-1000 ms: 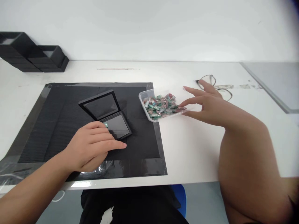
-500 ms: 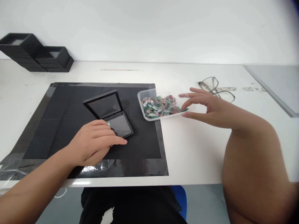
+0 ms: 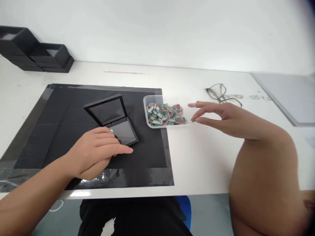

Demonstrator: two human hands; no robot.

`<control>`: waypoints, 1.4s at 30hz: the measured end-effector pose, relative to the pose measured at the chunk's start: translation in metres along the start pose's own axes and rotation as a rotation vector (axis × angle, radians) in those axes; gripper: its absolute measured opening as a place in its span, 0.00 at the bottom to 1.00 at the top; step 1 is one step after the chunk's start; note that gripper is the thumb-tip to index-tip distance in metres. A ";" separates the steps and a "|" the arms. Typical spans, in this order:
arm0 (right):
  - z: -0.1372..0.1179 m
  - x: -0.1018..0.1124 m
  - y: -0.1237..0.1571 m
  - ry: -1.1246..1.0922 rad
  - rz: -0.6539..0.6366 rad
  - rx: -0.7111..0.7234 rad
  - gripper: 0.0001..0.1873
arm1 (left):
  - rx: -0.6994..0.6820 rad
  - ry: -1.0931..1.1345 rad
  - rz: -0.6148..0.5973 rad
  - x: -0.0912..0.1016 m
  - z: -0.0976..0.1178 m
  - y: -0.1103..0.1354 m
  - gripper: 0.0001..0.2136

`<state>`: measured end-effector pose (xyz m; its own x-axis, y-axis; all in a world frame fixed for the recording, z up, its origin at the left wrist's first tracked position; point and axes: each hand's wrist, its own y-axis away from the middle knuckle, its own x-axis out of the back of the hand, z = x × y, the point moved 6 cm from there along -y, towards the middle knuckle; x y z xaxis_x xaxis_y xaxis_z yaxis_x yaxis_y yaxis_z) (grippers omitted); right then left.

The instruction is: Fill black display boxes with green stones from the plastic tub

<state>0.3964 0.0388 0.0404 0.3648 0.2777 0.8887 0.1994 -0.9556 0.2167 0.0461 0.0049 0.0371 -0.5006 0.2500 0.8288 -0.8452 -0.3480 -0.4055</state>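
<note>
A small black hinged case [image 3: 123,127] stands open on a black ribbed mat [image 3: 150,150], a glossy panel in each half. My left hand [image 3: 97,150] grips its near left side, index finger stretched along the front edge. A small shiny teal piece [image 3: 111,130] shows at its fingertips; whether it is held I cannot tell. A clear plastic tub [image 3: 145,111] of small green and pink wrapped packets [image 3: 167,114] sits across the mat's right edge. Just right of the tub, my right hand [image 3: 216,116] pinches a small green packet [image 3: 193,121] between thumb and index finger, mostly hidden.
Eyeglasses [image 3: 219,93] lie on the white table [image 3: 197,157] behind my right hand. Stacked black trays [image 3: 54,59] stand at the back left against the wall. A grey panel [image 3: 287,98] lies at the right, and part of a blue seat [image 3: 184,209] shows below.
My right hand has drawn slightly away from the tub with the green packet, which was over the tub's right end before. My left hand keeps its place on the case. The view has shifted slightly.
</note>
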 end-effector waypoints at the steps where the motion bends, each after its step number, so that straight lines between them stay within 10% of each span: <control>1: -0.002 0.001 -0.001 -0.005 0.019 0.008 0.14 | -0.007 0.013 0.003 0.000 0.000 0.000 0.21; 20: -0.011 0.024 0.004 -0.474 0.576 0.016 0.11 | -0.020 0.030 0.051 0.004 0.001 -0.001 0.20; 29: -0.079 -0.004 0.004 -1.023 0.044 0.438 0.11 | -0.059 -0.008 0.062 0.002 0.003 0.000 0.20; 42: -0.160 -0.067 0.008 -1.248 -0.511 0.343 0.11 | -0.093 -0.288 0.270 0.019 0.015 -0.003 0.19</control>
<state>0.2279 -0.0032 0.0478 0.7100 0.6615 -0.2414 0.6995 -0.7018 0.1345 0.0420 -0.0023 0.0597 -0.6453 -0.1073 0.7563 -0.7103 -0.2802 -0.6458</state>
